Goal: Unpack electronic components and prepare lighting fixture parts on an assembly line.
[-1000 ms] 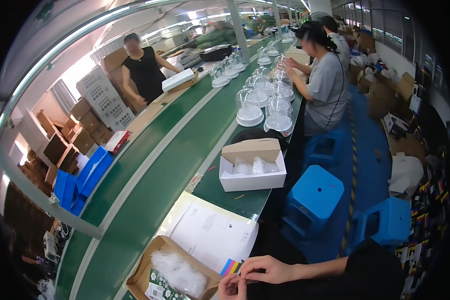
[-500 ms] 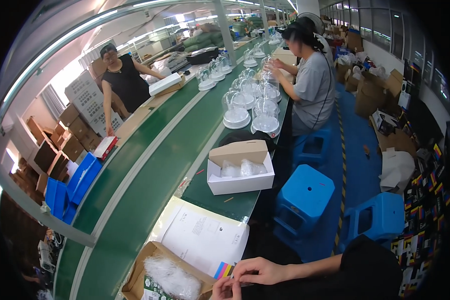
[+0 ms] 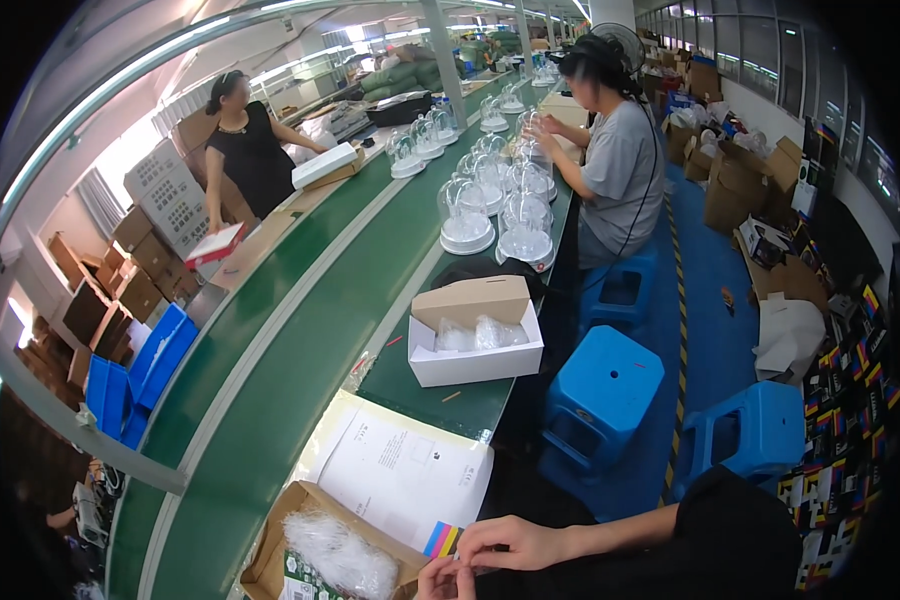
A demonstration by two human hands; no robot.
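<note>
At the lower edge my right hand [image 3: 515,543] and my left hand [image 3: 444,580] meet, fingertips pinched together. Whatever lies between the fingers is too small to make out. Just left of them is an open brown cardboard box [image 3: 261,562] with a bundle of thin clear plastic strands [image 3: 340,556] inside. Behind my hands lie printed white sheets [image 3: 395,465], a strip of coloured bars near my right fingers. Farther along the bench stands an open white box [image 3: 473,368] holding bubble-wrapped items [image 3: 482,334].
Clear domes on white bases [image 3: 467,234] stand along the green bench [image 3: 280,400]. A grey-shirted co-worker [image 3: 622,150] sits at them; another person [image 3: 255,150] stands across the belt. Blue stools [image 3: 610,385] stand at right, blue bins [image 3: 160,360] at far left.
Across the belt, the person in black has lifted a red-and-white box off the far table's edge. The whole view has shifted slightly; my hands stay pinched together in the same place.
</note>
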